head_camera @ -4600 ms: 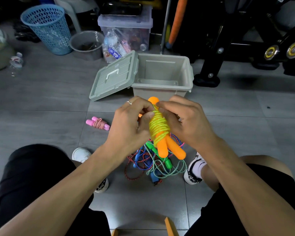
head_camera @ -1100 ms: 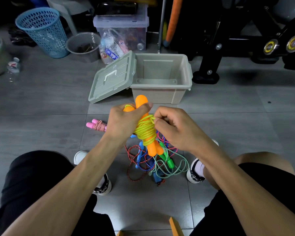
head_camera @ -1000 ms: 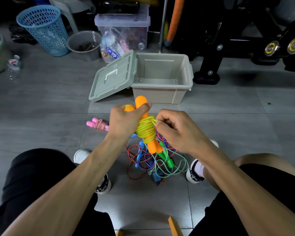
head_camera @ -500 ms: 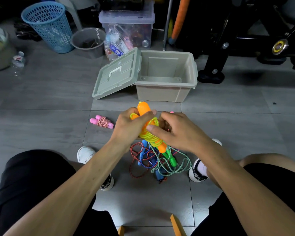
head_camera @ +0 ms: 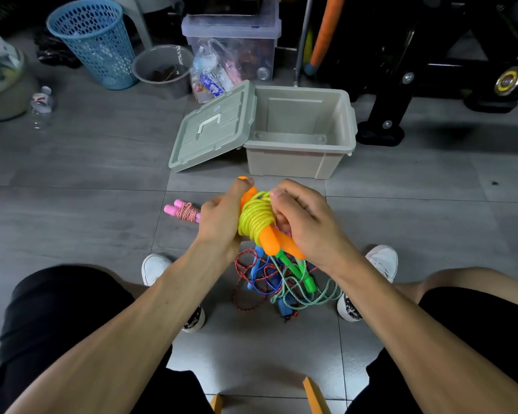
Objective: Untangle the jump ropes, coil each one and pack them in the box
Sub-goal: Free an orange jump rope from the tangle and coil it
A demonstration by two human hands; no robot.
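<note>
I hold a jump rope with orange handles [head_camera: 256, 221], its yellow-green cord wound round the two handles, above the floor between my knees. My left hand [head_camera: 222, 222] grips the handles from the left, thumb up near their top end. My right hand [head_camera: 299, 219] pinches the cord at the upper right of the coil. Below lies a tangle of ropes [head_camera: 284, 282]: red, blue and pale green cords with blue and green handles. A coiled pink-handled rope [head_camera: 183, 211] lies on the floor to the left. The grey box [head_camera: 299, 162] stands open beyond my hands and looks to hold nothing.
The box's lid [head_camera: 213, 130] leans against its left side. Behind stand a blue mesh basket [head_camera: 95, 43], a grey bucket [head_camera: 162, 67], a clear storage bin [head_camera: 234, 46] and black exercise equipment [head_camera: 431, 64]. A plastic bottle [head_camera: 42, 104] lies at far left. My shoes flank the tangle.
The cord has been wound tighter round the orange handles. My right hand has shifted to the top of the coil, and both hands sit slightly lower than before.
</note>
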